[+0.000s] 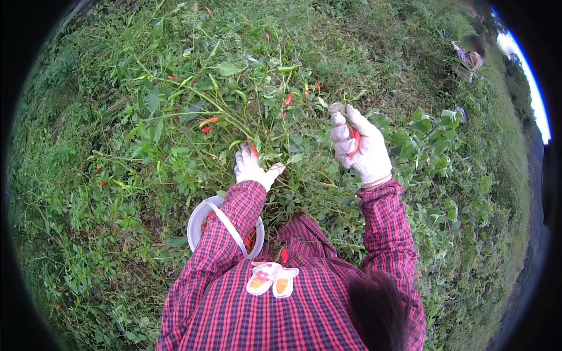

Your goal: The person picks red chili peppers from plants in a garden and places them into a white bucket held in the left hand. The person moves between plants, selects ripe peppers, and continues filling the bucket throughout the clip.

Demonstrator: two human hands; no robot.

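Observation:
My left hand [256,169], in a white knit glove, is spread with thumb and fingers apart among the stems of a chili plant [224,112]; a red chili pepper [253,149] hangs at its fingertips. My right hand [362,142], gloved the same way, is raised to the right with its fingers curled around a red chili pepper [354,141]. A white plastic bucket [193,221] with red chili peppers in it stands under my left forearm, and its white handle crosses over the sleeve. Another red chili pepper [284,254] lies against the front of my checked shirt.
Green and red chilies hang on the branches ahead, among them an orange-red one [208,121]. Dense low weeds surround me, with a broad-leaved plant [432,136] at the right. Another person [470,63] is among the plants farther off at the upper right.

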